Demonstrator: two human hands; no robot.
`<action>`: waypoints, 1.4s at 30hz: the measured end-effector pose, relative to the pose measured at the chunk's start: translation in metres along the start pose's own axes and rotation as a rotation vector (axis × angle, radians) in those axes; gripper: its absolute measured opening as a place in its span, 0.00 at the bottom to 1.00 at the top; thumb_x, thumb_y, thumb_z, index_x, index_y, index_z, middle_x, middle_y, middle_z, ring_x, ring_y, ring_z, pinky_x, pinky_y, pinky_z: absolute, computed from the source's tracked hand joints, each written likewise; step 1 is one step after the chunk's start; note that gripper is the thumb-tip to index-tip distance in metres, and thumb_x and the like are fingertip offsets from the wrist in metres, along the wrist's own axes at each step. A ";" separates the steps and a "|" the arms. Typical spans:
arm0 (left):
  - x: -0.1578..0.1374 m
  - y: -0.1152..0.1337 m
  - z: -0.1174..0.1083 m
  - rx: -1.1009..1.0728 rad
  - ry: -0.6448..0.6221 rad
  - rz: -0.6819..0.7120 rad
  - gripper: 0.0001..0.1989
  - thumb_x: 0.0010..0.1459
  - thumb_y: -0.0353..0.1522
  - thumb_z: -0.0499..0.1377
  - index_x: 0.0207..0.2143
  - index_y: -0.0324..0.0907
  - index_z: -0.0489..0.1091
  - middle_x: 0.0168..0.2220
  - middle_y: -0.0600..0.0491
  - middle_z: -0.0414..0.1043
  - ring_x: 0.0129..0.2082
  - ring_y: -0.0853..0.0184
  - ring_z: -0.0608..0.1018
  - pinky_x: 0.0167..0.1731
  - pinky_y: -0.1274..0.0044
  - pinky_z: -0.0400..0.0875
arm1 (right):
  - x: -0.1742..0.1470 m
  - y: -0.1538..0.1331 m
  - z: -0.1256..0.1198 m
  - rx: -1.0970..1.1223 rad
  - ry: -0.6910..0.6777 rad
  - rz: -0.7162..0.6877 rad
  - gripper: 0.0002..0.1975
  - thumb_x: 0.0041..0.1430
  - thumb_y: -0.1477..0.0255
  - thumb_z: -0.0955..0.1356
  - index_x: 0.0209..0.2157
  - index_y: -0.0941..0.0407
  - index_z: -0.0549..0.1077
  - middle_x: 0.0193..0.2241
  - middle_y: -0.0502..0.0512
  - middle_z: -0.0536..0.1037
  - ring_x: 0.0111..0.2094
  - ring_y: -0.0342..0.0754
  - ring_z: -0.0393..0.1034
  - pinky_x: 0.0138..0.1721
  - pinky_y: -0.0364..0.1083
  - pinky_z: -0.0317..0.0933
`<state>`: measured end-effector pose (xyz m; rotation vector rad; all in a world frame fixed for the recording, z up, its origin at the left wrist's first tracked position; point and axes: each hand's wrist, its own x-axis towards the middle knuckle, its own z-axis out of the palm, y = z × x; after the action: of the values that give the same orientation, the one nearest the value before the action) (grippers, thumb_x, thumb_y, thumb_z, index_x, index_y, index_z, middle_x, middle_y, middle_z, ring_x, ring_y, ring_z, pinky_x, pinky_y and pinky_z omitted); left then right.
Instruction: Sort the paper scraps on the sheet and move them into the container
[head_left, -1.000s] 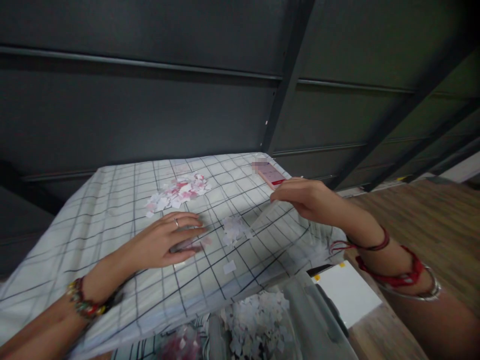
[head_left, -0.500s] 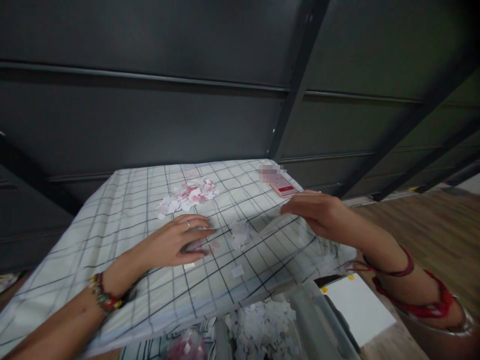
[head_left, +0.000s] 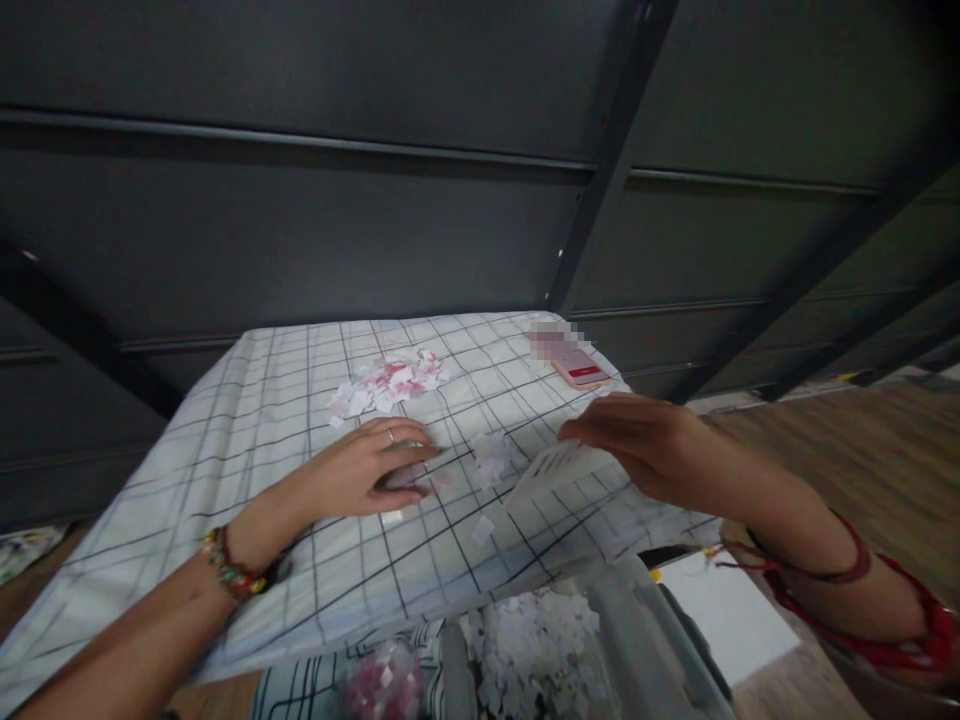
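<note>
My left hand (head_left: pixel 367 468) is low over the checked cloth, fingers curved and apart. Small pale and pinkish paper pieces (head_left: pixel 409 475) lie under its fingertips, partly hidden by the hand. Between the pinched fingers of my right hand (head_left: pixel 645 440) hangs a thin, see-through plastic sheet (head_left: pixel 551 470) with dark marks; whether it is a bag I cannot tell. Between the hands lies a little heap of white paper squares (head_left: pixel 491 458), and a single white square (head_left: pixel 482 529) is nearer to me. Farther back spreads a larger pile of white and pink paper pieces (head_left: pixel 390 382).
The checked cloth (head_left: pixel 300 370) covers the table, up against a dark panelled wall (head_left: pixel 337 230). A pink phone (head_left: pixel 581 368) lies at the far right corner. Nearest me are a grey bin (head_left: pixel 637 640) of white paper bits, a bundle of pink pieces (head_left: pixel 384 685) and a white board (head_left: pixel 727 615).
The plastic sheet, blurred before, now hangs more plainly visible from my right hand, with its dark marks showing. The view has shifted slightly; my left hand keeps about the same place on the cloth.
</note>
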<state>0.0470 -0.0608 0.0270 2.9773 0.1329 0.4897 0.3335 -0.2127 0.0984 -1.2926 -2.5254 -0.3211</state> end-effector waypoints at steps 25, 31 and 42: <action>-0.020 -0.034 -0.003 0.310 0.157 -0.497 0.20 0.62 0.37 0.45 0.51 0.37 0.65 0.51 0.42 0.64 0.51 0.55 0.67 0.50 0.62 0.63 | 0.060 0.029 -0.007 -0.052 0.233 0.068 0.13 0.58 0.78 0.59 0.40 0.57 0.72 0.36 0.55 0.78 0.37 0.46 0.71 0.38 0.44 0.63; -0.042 -0.059 -0.001 0.497 0.227 -0.889 0.21 0.61 0.35 0.46 0.52 0.34 0.64 0.51 0.40 0.62 0.52 0.54 0.65 0.51 0.63 0.61 | 0.126 0.026 0.045 -0.134 0.165 -0.022 0.22 0.51 0.87 0.57 0.43 0.59 0.72 0.36 0.57 0.77 0.38 0.47 0.69 0.41 0.46 0.58; -0.051 -0.064 0.009 0.400 -0.023 -1.280 0.27 0.64 0.41 0.41 0.60 0.35 0.54 0.58 0.37 0.56 0.59 0.48 0.58 0.51 0.59 0.58 | 0.126 0.027 0.096 -0.078 0.182 -0.139 0.18 0.58 0.84 0.58 0.46 0.57 0.69 0.33 0.53 0.76 0.35 0.45 0.67 0.38 0.45 0.58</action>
<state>-0.0026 -0.0038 -0.0055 2.4407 2.0852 0.2331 0.2714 -0.0717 0.0549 -1.0635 -2.4726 -0.5464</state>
